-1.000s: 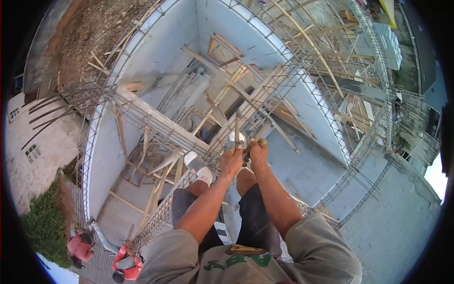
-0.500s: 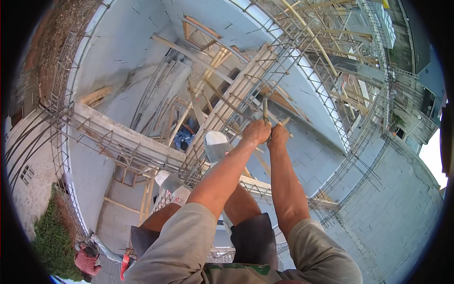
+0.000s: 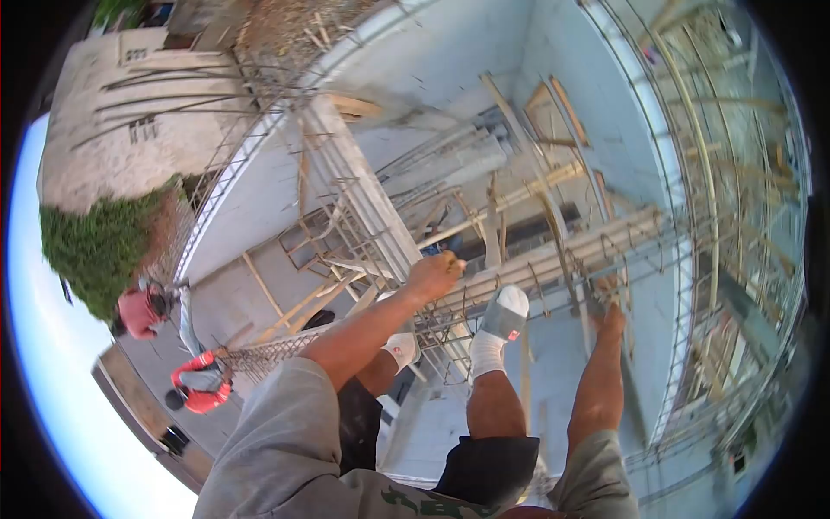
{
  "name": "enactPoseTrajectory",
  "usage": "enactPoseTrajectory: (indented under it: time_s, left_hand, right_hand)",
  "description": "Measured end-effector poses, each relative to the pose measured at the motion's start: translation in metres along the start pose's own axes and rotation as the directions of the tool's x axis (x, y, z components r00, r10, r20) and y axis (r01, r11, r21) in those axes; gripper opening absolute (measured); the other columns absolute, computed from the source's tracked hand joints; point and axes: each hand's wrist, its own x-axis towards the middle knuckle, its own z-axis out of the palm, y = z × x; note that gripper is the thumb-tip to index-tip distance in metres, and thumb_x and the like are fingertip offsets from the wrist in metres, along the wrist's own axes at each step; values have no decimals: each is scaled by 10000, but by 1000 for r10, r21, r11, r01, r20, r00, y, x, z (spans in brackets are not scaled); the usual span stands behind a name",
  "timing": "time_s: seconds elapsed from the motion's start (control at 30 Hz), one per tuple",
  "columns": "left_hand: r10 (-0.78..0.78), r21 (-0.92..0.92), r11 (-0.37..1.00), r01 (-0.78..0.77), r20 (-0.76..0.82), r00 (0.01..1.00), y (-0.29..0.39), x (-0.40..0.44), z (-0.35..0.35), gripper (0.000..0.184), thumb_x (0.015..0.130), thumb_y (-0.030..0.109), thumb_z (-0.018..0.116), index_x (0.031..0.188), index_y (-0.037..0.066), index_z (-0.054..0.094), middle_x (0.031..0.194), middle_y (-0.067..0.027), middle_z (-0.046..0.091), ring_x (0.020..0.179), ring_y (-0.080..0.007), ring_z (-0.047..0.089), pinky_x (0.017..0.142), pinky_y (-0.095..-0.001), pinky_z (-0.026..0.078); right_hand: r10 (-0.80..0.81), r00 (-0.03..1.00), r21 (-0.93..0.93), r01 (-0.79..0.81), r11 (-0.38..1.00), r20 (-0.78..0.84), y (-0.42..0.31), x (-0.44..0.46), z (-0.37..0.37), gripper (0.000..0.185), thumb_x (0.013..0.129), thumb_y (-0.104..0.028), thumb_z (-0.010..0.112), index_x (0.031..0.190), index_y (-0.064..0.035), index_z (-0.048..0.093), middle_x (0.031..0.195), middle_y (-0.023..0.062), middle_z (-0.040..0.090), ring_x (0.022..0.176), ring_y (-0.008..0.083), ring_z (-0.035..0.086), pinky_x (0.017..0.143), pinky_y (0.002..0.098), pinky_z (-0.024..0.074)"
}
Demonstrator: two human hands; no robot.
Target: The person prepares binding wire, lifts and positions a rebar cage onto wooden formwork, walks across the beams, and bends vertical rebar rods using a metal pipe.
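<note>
My left hand [image 3: 436, 277] is closed, held above the timber beam form [image 3: 372, 190] near where it meets a second one. Whether anything small sits in its fingers I cannot make out. Farther right, my right hand [image 3: 611, 320] is stretched out low and looks curled around a blurred, brownish long thing [image 3: 606, 284] beside the steel bars. The second beam form [image 3: 553, 251], lined with rebar stirrups [image 3: 536, 294], runs between the hands. My feet, in white socks [image 3: 487, 355] and grey-and-white footwear [image 3: 506, 313], are at this crossing.
Deep block-walled rooms [image 3: 467, 52] lie below, with loose planks [image 3: 467, 156] inside. Rebar cages [image 3: 661, 130] top the walls. Two people in red, one bent over [image 3: 143, 311] and one lower down [image 3: 199, 381], are at the left. Bamboo poles [image 3: 705, 173] stand on the right.
My hands, together on a wooden-handled tool before, are now apart: the left one toward the left, the right one out to the right. The view has swung left, bringing a second person into sight.
</note>
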Motion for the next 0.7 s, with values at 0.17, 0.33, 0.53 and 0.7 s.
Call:
enactPoseTrajectory:
  time_s: [0.17,0.33,0.53,0.7]
  left_hand:
    - [-169,-133,982,133,-312,935,-49,-109,-100,334,863,384,492,943,81,608,823,-208,635,815,-404,603,708,-486,466]
    - [-506,-382,836,394,-260,823,-83,-289,-124,338,844,367,474,942,73,607,893,-240,618,893,-423,577,785,-502,442]
    - [-623,-365,759,540,-162,766,-115,-511,-68,367,824,383,462,871,68,645,916,-225,627,901,-416,586,818,-481,450]
    - [-597,-437,668,602,168,784,-117,-622,-62,357,800,385,518,862,61,656,893,-156,658,822,-308,641,763,-409,491]
  right_hand:
    - [425,900,747,-347,567,96,-61,-91,-74,286,872,-301,531,838,-18,512,549,67,491,397,168,497,348,300,446]
    - [238,892,633,-442,635,384,-110,-215,-164,236,846,-206,512,863,29,526,653,124,548,486,197,576,397,329,510]
    - [39,962,492,-173,853,271,-148,-268,-266,293,846,-189,509,967,63,596,720,142,608,536,205,624,425,323,539]
    - [-43,971,470,-74,879,234,-224,-324,-340,260,869,-190,503,946,41,593,725,115,603,560,183,622,426,298,523]
